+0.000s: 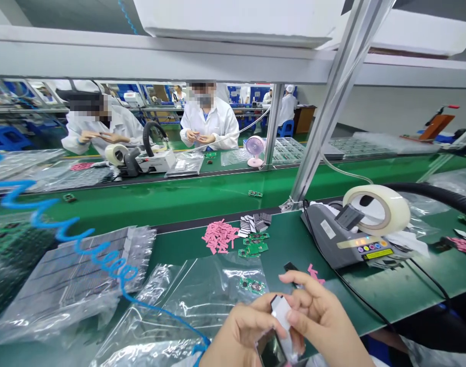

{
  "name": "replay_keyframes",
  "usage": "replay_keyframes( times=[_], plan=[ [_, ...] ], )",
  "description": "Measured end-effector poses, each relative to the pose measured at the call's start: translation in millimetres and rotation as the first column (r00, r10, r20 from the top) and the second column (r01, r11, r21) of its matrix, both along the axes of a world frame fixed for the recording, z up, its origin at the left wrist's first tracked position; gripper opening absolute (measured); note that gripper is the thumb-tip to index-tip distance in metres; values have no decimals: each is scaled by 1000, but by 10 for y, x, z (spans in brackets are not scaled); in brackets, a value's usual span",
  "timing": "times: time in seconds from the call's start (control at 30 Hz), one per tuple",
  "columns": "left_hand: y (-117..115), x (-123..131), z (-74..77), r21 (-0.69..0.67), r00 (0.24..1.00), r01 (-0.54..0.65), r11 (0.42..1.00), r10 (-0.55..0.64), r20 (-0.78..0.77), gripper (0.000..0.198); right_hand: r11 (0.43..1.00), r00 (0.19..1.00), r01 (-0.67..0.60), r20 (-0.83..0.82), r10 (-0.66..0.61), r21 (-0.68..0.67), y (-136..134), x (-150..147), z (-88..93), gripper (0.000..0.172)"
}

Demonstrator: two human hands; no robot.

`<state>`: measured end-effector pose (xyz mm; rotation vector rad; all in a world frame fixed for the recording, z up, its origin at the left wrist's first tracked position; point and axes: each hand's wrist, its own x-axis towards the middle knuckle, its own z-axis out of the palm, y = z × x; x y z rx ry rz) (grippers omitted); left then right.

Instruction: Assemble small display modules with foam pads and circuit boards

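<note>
My left hand (235, 329) is closed around a small part with a dark, glossy screen (271, 351), seen at the bottom edge of the view. A flat white piece (281, 311) with a dark end stands up between my hands. The thumb of my right hand (324, 318) presses on this white piece, with the index finger raised off it. Whether the white piece is joined to the screen is hidden by my fingers. Just beyond my hands, a green circuit board (251, 285) lies on clear plastic bags (202, 290).
Pink strips (219, 236), black-and-white strips (255, 223) and green boards (253, 248) lie ahead. A tape dispenser (332, 237) stands right. Stacked bagged sheets (83, 270) and a coiled blue hose (114, 265) are left. Across the green conveyor (171, 204), two people in white coats work.
</note>
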<state>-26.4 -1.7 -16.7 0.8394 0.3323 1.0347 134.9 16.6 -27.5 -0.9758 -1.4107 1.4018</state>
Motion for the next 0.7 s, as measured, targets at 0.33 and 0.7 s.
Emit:
replay_keyframes(
  times=[0.33,0.7],
  plan=[
    [15,-49,-105,19,999,-31,999,32,-16,29,528,853,-168,391,-346,832,59,-26,242,25],
    [-110,56,-47,-65,984,-176,982,174,-35,20,520,874,45,218,-434,853,-9,-112,58,25]
  ],
)
